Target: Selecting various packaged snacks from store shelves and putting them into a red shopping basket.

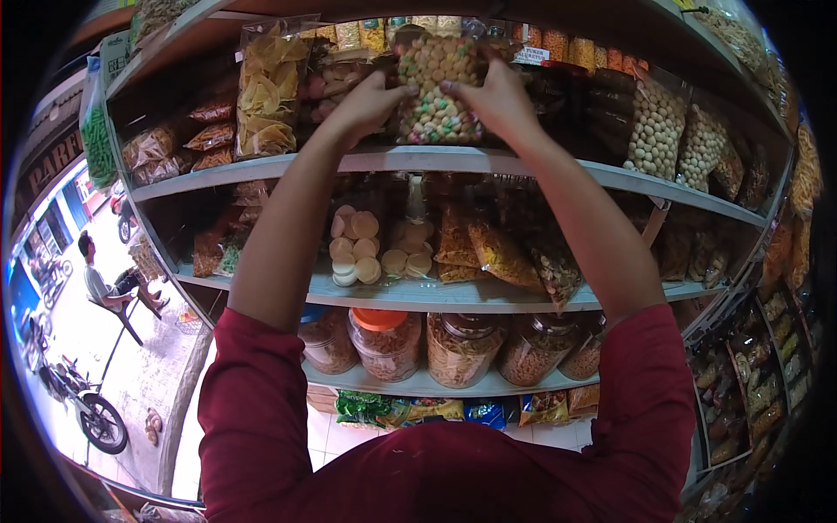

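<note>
My left hand (373,104) and my right hand (494,98) grip the two sides of a clear plastic bag of round snacks (439,91), tan with some green, pink and white pieces. The bag is upright over the front edge of the upper shelf (431,159). Both thumbs lie on its near face; the other fingers are mostly hidden. Left of my left hand stand packed pinkish snacks (330,82) and a tall bag of yellow chips (268,91). Bags of pale round nuts (657,124) stand farther right on that shelf.
Below, the middle shelf (418,295) carries bags of pale discs (355,245) and orange snacks (502,255). Lidded jars (386,343) line the lower shelf. At the left, outside, a person sits on a chair (124,320) near a parked motorcycle (98,418). More snack racks (745,379) stand at the right.
</note>
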Demonstrator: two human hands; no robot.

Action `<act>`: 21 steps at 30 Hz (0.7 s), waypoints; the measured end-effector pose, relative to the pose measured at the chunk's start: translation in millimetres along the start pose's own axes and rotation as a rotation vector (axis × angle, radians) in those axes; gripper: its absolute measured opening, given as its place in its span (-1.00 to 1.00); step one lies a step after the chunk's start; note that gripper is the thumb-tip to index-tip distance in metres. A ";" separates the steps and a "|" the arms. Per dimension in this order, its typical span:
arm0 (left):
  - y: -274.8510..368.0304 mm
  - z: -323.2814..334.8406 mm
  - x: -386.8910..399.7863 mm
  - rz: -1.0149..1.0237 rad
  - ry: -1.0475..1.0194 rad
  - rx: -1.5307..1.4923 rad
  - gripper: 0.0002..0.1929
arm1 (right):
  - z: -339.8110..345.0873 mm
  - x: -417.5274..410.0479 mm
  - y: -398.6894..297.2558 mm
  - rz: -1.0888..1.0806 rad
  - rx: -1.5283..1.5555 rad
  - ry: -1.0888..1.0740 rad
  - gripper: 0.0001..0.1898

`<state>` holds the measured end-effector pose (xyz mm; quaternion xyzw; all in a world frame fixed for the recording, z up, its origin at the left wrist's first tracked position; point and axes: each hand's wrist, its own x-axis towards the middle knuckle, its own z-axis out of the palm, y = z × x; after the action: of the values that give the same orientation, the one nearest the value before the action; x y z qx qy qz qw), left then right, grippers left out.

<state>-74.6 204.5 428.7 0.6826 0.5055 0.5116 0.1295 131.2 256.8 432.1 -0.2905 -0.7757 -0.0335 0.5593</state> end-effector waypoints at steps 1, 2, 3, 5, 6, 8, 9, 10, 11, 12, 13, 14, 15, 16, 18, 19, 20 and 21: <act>-9.1 -0.8 -0.2 0.030 0.027 0.039 -0.54 | 3.7 -10.3 -11.3 0.036 -0.161 0.038 -0.33; -16.0 1.8 0.0 0.065 0.048 0.074 -0.56 | 4.5 -12.1 -13.9 0.034 -0.160 0.039 -0.33; -22.0 2.7 2.1 0.087 0.056 0.037 -0.56 | 5.3 -12.9 -15.4 0.030 -0.191 0.020 -0.30; -26.4 2.9 6.5 0.120 0.098 0.113 -0.54 | 4.5 -11.4 -13.8 0.007 -0.201 -0.004 -0.28; -25.9 5.1 6.7 0.151 0.137 0.188 -0.51 | 5.4 -8.1 -10.5 0.011 -0.205 -0.004 -0.28; -18.8 4.8 5.1 0.124 0.179 0.314 -0.54 | 9.4 -2.0 -5.5 -0.014 -0.238 -0.042 -0.31; -15.2 5.2 3.8 0.096 0.226 0.443 -0.57 | 11.6 -1.6 -3.8 -0.008 -0.245 -0.042 -0.31; -17.6 6.6 5.5 0.099 0.218 0.438 -0.57 | 13.9 -1.5 -2.4 -0.013 -0.239 -0.045 -0.32; -20.3 3.7 5.5 0.085 0.208 0.414 -0.57 | 16.0 -1.4 -5.7 -0.026 -0.226 -0.050 -0.33; -23.0 1.2 5.3 0.072 0.197 0.391 -0.56 | 16.7 -2.5 -8.4 -0.027 -0.226 -0.051 -0.33; -25.9 -0.6 4.7 0.071 0.198 0.391 -0.56 | 17.4 -4.1 -11.3 -0.043 -0.216 -0.061 -0.32; -23.9 0.6 3.5 0.101 0.231 0.416 -0.55 | 15.8 -5.2 -12.7 -0.057 -0.211 -0.068 -0.31; -22.0 1.8 1.9 0.130 0.263 0.441 -0.55 | 15.9 -4.2 -11.3 -0.054 -0.216 -0.066 -0.31; -20.3 2.9 -0.1 0.133 0.260 0.438 -0.55 | 16.6 -2.2 -8.3 -0.037 -0.217 -0.091 -0.30; -6.8 6.5 -12.1 0.147 0.330 0.533 -0.56 | 13.1 -4.0 -6.6 -0.009 -0.224 -0.116 -0.29; -0.2 8.2 -18.1 0.151 0.320 0.528 -0.56 | 8.7 -5.9 -7.2 0.038 -0.230 -0.111 -0.29; 6.8 6.6 -26.4 0.158 0.398 0.579 -0.56 | 4.9 -8.0 -11.5 0.080 -0.230 -0.105 -0.29; 12.3 6.7 -34.3 0.167 0.469 0.625 -0.56 | -0.6 -13.2 -13.9 0.092 -0.237 -0.103 -0.29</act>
<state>-61.0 173.0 414.8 0.5925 0.5953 0.4840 -0.2454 127.7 239.5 424.4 -0.3910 -0.7799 -0.0843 0.4813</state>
